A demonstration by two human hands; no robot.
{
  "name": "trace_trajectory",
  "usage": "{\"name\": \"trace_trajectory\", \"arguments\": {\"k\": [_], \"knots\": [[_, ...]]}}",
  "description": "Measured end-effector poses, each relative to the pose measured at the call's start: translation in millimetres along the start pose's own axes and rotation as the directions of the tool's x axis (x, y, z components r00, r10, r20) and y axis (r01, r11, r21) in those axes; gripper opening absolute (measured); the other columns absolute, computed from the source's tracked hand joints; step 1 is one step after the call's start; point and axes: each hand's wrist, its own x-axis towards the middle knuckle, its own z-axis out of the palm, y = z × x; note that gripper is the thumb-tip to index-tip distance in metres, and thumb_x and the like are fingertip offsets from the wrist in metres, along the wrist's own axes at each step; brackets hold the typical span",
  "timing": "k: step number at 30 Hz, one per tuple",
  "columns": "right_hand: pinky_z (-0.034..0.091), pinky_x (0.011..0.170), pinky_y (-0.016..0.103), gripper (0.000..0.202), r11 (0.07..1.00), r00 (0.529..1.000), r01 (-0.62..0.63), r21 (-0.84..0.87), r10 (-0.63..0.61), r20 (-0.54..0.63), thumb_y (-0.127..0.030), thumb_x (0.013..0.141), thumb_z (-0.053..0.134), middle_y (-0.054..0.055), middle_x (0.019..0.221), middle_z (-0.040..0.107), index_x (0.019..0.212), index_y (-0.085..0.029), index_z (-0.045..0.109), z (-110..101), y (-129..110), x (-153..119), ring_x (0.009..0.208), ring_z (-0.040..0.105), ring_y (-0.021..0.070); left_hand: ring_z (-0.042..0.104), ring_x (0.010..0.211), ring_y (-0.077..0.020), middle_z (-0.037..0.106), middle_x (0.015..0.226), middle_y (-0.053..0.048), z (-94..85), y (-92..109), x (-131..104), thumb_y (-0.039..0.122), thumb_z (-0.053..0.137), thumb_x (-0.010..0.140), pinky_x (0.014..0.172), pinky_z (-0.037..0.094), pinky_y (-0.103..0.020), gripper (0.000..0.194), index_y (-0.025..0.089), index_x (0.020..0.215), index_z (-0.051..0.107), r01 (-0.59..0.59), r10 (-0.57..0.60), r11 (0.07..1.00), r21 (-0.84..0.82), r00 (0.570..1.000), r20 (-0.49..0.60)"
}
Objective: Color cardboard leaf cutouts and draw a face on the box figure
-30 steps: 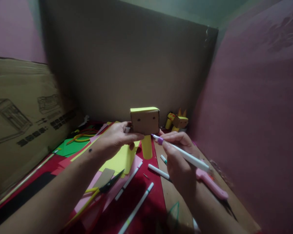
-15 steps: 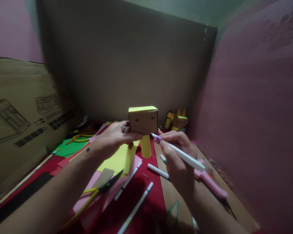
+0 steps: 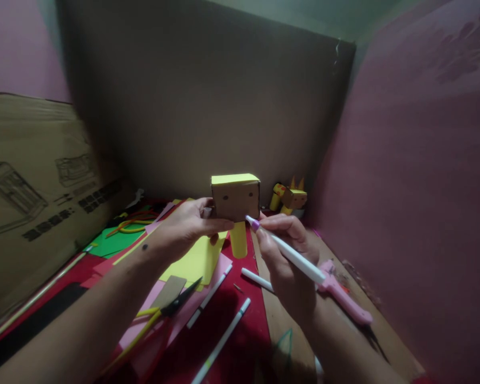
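My left hand (image 3: 194, 221) grips the left side of a small cardboard box (image 3: 236, 205), thumb across its lower front. The box has a yellow paper top and two dark dots on its front face. Below it shows a yellow paper tube (image 3: 239, 240). In my right hand (image 3: 290, 250) is a white marker pen (image 3: 294, 256) with a purple collar, its tip at the lower front edge of the box; whether it touches I cannot tell.
Scissors (image 3: 170, 309) with yellow handles lie on yellow paper (image 3: 192, 261) and pink sheets at the left. More markers (image 3: 224, 341) lie in front. A pink glue gun (image 3: 346, 298) is at the right. Behind stands a yellow-horned cardboard figure (image 3: 296, 198). A large carton (image 3: 32, 160) borders the left.
The right hand and marker have shifted slightly left, with the tip a little higher on the box front. The left hand and box have barely moved.
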Motion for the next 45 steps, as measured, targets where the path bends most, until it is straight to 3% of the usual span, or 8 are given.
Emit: {"name": "trace_trajectory", "arguments": {"k": [2,6,12,17,26,41,45], "knots": [[0.057,0.085,0.035,0.010,0.999,0.999,0.035,-0.012,-0.034,0.010,-0.015,0.086,0.066,-0.004,0.076,0.064,0.087,-0.025,0.065,0.9,0.9,-0.7,0.080,0.068,0.0151,0.057,0.061,-0.0141,0.067,0.078,-0.002,1.1,1.0,-0.5,0.026,0.087,0.071,0.052,0.043,-0.026,0.028,0.017,0.090,0.069,0.004,-0.004,1.000,0.003,1.000,-0.005],[0.056,0.092,0.039,0.013,0.996,0.997,0.075,-0.054,-0.072,0.040,-0.013,0.087,0.064,-0.005,0.075,0.063,0.088,-0.025,0.064,2.0,1.4,-1.3,0.067,0.063,0.0124,0.056,0.058,-0.0134,0.064,0.072,0.000,3.6,3.1,-1.3,0.023,0.085,0.070,0.052,0.042,-0.027,0.028,0.016,0.090,0.067,0.036,-0.034,0.999,0.032,0.998,-0.053],[0.057,0.074,0.031,0.012,0.996,0.998,0.046,-0.074,-0.043,0.035,-0.014,0.087,0.064,-0.005,0.074,0.063,0.088,-0.026,0.063,1.8,0.9,-1.2,0.064,0.061,0.0117,0.058,0.059,-0.0151,0.067,0.075,-0.001,3.6,1.6,-0.9,0.025,0.087,0.068,0.053,0.042,-0.028,0.035,0.017,0.096,0.066,0.046,-0.040,0.996,0.071,0.996,-0.078],[0.050,0.053,0.023,0.012,0.999,0.999,0.020,-0.046,-0.019,0.031,-0.014,0.087,0.064,-0.006,0.070,0.059,0.087,-0.025,0.063,2.2,0.5,-1.9,0.057,0.056,0.0096,0.059,0.059,-0.0149,0.068,0.075,-0.001,4.7,2.8,-1.3,0.023,0.087,0.068,0.053,0.042,-0.028,0.036,0.017,0.096,0.066,0.062,-0.055,0.996,0.071,0.994,-0.098],[0.050,0.050,0.022,0.013,0.999,1.000,0.028,-0.020,-0.027,0.011,-0.013,0.086,0.063,-0.006,0.071,0.059,0.088,-0.026,0.063,4.6,-0.1,-1.0,0.055,0.056,0.0091,0.059,0.060,-0.0142,0.069,0.076,-0.001,6.4,4.7,-1.4,0.022,0.086,0.068,0.053,0.042,-0.028,0.033,0.017,0.094,0.067,0.056,-0.050,0.996,0.065,0.995,-0.083],[0.049,0.065,0.023,0.015,1.000,1.000,0.013,-0.013,-0.012,0.026,-0.010,0.085,0.064,-0.006,0.075,0.058,0.087,-0.025,0.064,3.6,1.9,-2.1,0.066,0.056,0.0094,0.058,0.059,-0.0134,0.070,0.075,-0.002,7.6,4.7,0.6,0.022,0.086,0.064,0.050,0.044,-0.026,0.039,0.013,0.096,0.066,0.059,-0.054,0.997,0.045,0.993,-0.106],[0.046,0.055,0.021,0.011,0.996,0.998,-0.064,0.054,0.064,0.004,-0.013,0.085,0.066,-0.006,0.072,0.060,0.086,-0.024,0.066,1.0,-0.4,0.3,0.057,0.053,0.0077,0.057,0.056,-0.0126,0.068,0.071,-0.001,6.4,3.6,1.0,0.022,0.086,0.065,0.049,0.043,-0.025,0.035,0.015,0.093,0.067,0.052,-0.048,0.998,0.037,0.995,-0.087]]}}
